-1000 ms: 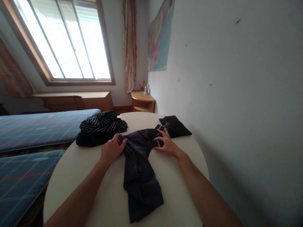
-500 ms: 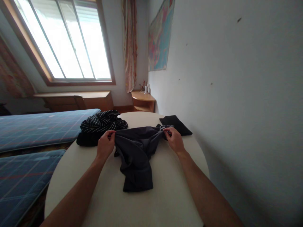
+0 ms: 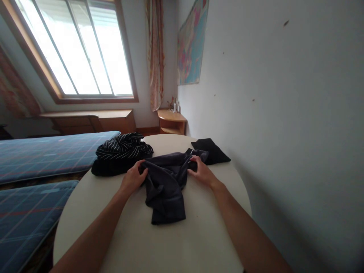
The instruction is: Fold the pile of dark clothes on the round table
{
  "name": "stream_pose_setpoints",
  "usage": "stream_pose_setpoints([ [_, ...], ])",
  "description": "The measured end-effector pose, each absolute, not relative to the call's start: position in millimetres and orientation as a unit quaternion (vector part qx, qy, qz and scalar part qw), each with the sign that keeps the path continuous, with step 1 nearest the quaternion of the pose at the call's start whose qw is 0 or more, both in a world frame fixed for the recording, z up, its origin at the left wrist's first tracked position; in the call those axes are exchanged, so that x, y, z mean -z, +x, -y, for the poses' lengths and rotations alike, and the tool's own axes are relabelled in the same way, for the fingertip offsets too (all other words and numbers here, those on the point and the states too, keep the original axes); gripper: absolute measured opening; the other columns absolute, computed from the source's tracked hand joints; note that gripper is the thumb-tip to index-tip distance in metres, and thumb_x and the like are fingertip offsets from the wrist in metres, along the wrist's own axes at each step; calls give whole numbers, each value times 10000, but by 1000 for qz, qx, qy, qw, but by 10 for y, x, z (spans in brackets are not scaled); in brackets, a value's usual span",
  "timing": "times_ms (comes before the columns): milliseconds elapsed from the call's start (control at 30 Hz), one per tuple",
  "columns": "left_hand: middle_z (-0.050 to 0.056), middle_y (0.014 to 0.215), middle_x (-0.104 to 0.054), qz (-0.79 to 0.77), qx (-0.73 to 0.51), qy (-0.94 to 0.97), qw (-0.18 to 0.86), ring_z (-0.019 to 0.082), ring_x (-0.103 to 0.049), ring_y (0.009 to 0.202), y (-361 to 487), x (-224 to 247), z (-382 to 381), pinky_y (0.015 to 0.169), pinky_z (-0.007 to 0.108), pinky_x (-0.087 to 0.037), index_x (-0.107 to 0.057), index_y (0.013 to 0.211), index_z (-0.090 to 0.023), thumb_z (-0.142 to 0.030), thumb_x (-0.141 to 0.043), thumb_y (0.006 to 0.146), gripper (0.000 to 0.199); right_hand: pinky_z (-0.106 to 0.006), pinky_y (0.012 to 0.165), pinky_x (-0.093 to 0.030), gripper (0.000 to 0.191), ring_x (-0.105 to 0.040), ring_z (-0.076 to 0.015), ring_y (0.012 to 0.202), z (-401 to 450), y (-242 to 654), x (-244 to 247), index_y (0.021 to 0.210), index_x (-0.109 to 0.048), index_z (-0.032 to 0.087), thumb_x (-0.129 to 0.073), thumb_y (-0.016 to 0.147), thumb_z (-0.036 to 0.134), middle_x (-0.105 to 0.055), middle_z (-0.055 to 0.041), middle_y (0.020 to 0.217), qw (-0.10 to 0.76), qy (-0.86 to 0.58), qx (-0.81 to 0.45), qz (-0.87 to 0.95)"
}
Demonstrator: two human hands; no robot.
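A dark grey garment (image 3: 166,197) lies bunched on the round cream table (image 3: 136,242), one straight-hemmed end towards me; its exact kind is hard to tell. My left hand (image 3: 133,178) holds its left upper edge, thumb and forefinger curled around the cloth. At the garment's right side, my right hand (image 3: 203,173) touches the cloth with thumb and forefinger apart. Close to that hand a thin white strip shows on the fabric. Part of the garment extends beyond my right fingertips, up to a folded black cloth (image 3: 213,151).
A heap of black clothing with white stripes (image 3: 122,148) sits at the table's left back edge. Blue plaid mattresses (image 3: 36,159) flank the table on the left. A white wall (image 3: 284,132) runs along the right. A corner shelf (image 3: 172,115) stands behind.
Both hands have moved inward along the garment. Its left edge has shifted right and its near hem slightly away from me. My right thumb and forefinger have parted from their pinch.
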State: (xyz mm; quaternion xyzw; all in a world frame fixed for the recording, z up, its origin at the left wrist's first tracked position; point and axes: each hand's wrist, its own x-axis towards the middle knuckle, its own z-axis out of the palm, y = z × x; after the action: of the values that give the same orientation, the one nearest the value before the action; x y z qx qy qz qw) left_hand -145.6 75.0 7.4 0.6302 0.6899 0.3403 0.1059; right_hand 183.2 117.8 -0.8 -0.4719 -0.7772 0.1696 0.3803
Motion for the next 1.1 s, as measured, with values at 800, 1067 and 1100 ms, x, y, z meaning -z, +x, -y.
stream_pose_setpoints([
  [800,65,862,-699,-708,-504,491,60,215,-671,804,-1815,-123,-902,748,300,-501,-640,960,-172,-263,-562,808,193,-386,830,-583,399,-656,-233,959,-1428,2143,-45,1184,-516,161,-566,794,230,-595,-153,1168,659,-502,-112,550],
  [1067,61,878,-719,-723,-404,548,119,221,-686,754,-1752,-55,-883,682,299,-481,-580,1215,-191,-509,-574,826,502,-416,921,-561,461,-621,-250,1099,-1490,2058,228,1198,-601,187,-629,741,244,-373,-154,1476,519,-503,-165,671],
  [1100,57,877,-716,-718,-402,557,111,220,-682,757,-1729,-68,-875,685,297,-476,-574,1237,-194,-485,-584,817,511,-414,911,-567,494,-640,-239,1054,-1488,2045,235,1243,-581,183,-618,755,251,-360,-160,1486,526,-502,-169,665],
])
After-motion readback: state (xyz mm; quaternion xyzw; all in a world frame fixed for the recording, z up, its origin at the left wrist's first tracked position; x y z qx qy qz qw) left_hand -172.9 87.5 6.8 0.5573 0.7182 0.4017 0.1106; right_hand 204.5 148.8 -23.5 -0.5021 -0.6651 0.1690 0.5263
